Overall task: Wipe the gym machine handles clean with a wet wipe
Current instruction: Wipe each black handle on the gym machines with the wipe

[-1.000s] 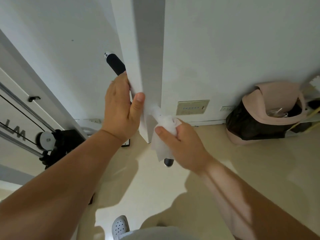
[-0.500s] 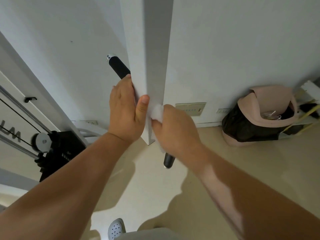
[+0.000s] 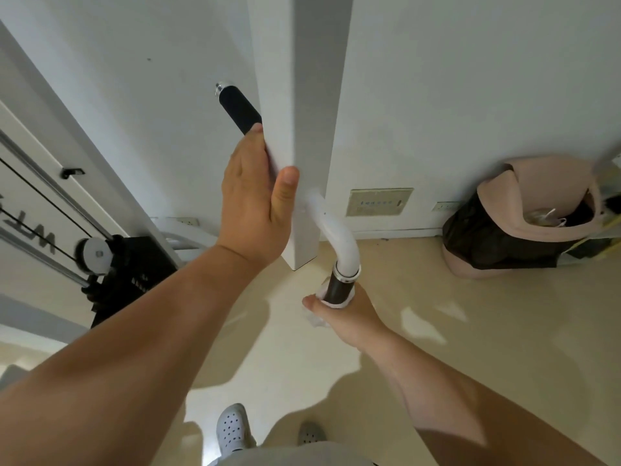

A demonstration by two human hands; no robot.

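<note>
R hand (image 3: 346, 312) curled round lower black handle (image 3: 337, 287) w/ wet wipe (image 3: 316, 319) bunched between palm and grip; handle's btm end hidden. L hand (image 3: 252, 203) clasps white post (image 3: 302, 95) above-left, fingers hidden behind it. Upper handle (image 3: 237, 107) partly behind post. Bin (image 3: 537, 183) far right: black liner, contents indistinct. Pulley (image 3: 94, 253) far left.

Left hand (image 3: 255, 203) grips high; right hand (image 3: 347, 314) grips low.

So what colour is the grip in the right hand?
Black: the grip hangs below a white tube, held by the right hand through a wipe. Head view.
</note>
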